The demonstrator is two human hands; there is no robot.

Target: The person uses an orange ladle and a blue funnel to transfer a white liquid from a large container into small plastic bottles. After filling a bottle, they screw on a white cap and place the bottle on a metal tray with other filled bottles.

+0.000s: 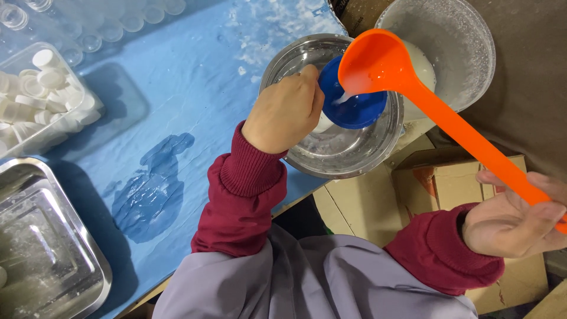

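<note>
Blue sheeting covers the table [195, 88], wet and blotched dark in one patch and dusted with white smears further up, and everything turns on the steel bowl [348, 155] sitting at the table's edge. Over that bowl the left hand [284, 112] is closed around something small and white, with the blue funnel [354, 106] right against its fingertips and standing inside the bowl's rim. Above the funnel hangs the orange ladle [378, 62], tipped, and a thin white stream runs off its lip down into the funnel. Follow the ladle's long handle away from the bowl, toward the lower right, and the right hand [514, 221] has it, fingers curled around the handle's end. Both wrists show dark red knit cuffs over a grey-lilac garment. Just beyond the bowl, off the table, stands a white bucket [466, 53] with white liquid pooled inside, its rim near the bowl's. Below the bowl sit cardboard boxes [425, 189]. Well to the left of the bowl, a clear tub [80, 88] holds a heap of white caps [35, 100]; rows of clear small bottles [88, 35] line the table's far side, and a steel tray [88, 254] rests at the near left corner.
</note>
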